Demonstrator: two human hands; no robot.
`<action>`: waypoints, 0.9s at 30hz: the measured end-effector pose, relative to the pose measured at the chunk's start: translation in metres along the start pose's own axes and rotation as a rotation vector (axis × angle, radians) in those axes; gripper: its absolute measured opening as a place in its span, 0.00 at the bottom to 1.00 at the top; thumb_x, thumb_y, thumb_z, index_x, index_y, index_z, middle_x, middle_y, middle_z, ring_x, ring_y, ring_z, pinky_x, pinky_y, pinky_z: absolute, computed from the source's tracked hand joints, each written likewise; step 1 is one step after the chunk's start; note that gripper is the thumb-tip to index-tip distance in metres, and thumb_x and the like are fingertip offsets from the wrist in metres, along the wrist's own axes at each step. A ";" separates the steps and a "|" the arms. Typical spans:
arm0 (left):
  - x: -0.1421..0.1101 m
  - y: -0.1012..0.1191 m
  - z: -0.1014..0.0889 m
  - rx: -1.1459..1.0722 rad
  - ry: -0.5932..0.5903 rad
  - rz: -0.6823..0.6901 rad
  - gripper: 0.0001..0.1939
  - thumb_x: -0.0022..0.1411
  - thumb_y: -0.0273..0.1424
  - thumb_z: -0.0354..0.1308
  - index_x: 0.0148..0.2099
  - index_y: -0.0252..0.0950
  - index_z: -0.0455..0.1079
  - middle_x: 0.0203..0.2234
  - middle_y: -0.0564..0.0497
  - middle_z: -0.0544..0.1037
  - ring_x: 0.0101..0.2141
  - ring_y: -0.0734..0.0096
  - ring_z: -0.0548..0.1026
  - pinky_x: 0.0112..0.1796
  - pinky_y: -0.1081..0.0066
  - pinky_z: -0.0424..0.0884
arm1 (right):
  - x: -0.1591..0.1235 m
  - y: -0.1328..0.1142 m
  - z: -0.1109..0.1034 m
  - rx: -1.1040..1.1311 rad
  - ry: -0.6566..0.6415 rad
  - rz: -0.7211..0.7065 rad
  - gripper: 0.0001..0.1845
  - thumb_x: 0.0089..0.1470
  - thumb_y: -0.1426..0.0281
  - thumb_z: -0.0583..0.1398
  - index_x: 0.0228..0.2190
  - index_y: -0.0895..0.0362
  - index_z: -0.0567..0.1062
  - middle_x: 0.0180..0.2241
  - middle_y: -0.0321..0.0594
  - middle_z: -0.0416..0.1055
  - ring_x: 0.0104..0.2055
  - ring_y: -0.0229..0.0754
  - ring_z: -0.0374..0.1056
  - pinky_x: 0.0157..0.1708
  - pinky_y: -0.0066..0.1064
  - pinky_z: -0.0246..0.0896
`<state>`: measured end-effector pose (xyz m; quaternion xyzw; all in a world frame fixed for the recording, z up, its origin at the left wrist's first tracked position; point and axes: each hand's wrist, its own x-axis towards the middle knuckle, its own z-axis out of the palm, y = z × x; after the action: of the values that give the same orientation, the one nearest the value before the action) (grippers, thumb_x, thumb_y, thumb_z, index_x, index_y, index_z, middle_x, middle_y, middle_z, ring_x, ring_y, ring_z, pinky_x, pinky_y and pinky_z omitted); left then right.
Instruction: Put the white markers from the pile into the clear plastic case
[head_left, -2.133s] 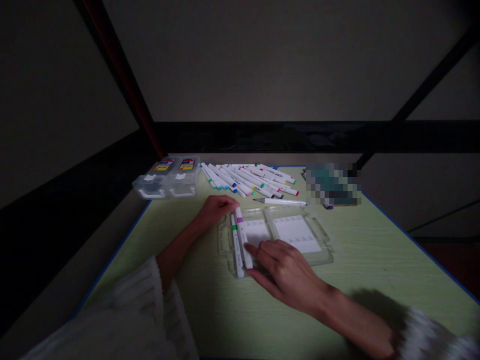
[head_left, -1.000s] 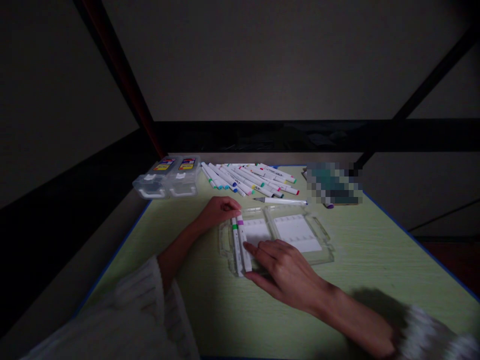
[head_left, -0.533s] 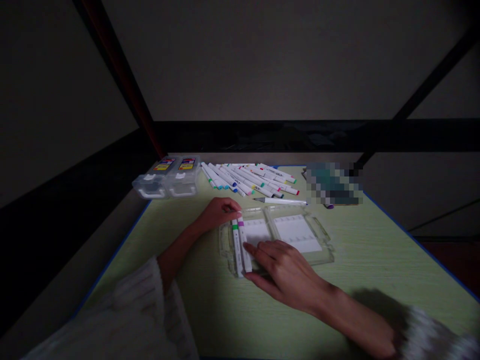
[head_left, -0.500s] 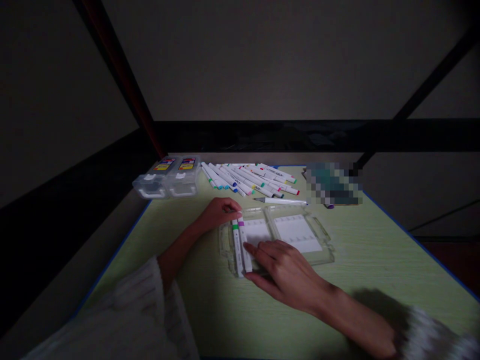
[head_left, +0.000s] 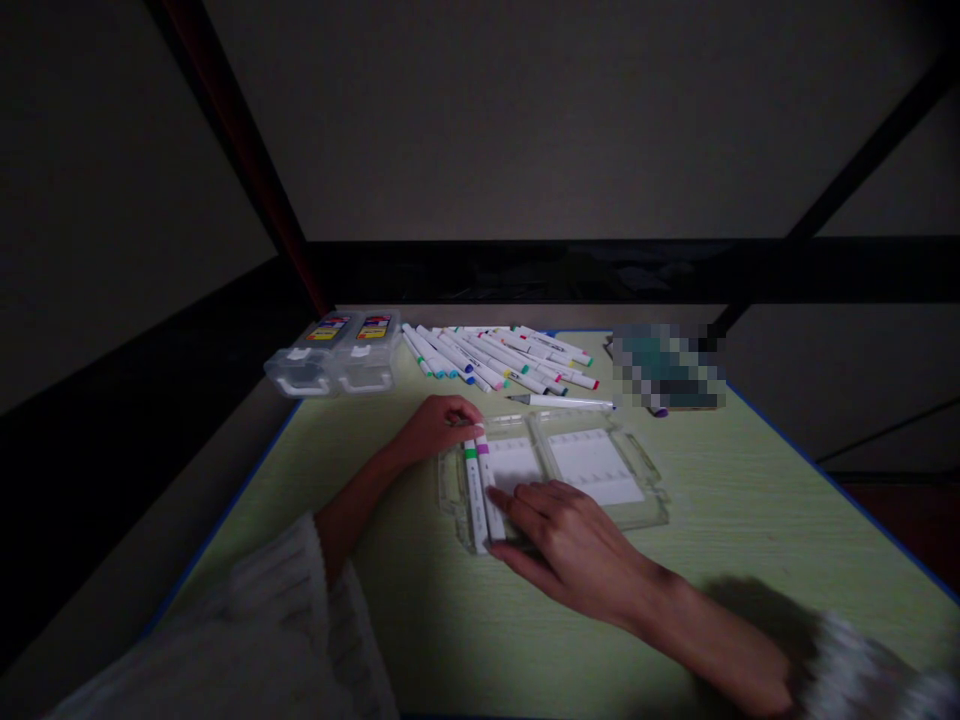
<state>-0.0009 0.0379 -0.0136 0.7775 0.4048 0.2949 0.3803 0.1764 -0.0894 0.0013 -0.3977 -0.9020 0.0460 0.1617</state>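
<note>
Left hand and right hand touch a slim white purple-banded marker, seemingly to steady both ends in the clear plastic case. Whether either grip is closed, I cannot tell.

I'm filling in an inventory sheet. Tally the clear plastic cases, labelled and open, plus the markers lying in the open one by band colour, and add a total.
Labelled clear cases: 2
Open clear case: 1
Green-banded marker: 1
Purple-banded marker: 1
Total: 5
</note>
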 end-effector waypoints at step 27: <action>0.000 0.000 0.001 -0.020 -0.009 0.013 0.06 0.44 0.30 0.60 0.24 0.31 0.70 0.28 0.47 0.76 0.32 0.67 0.73 0.36 0.69 0.67 | 0.000 0.002 -0.001 -0.006 -0.084 -0.021 0.22 0.53 0.60 0.53 0.44 0.63 0.67 0.33 0.44 0.69 0.35 0.44 0.66 0.36 0.36 0.57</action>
<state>-0.0002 0.0371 -0.0139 0.7776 0.3949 0.2980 0.3880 0.1777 -0.0882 0.0024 -0.3866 -0.9122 0.0583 0.1227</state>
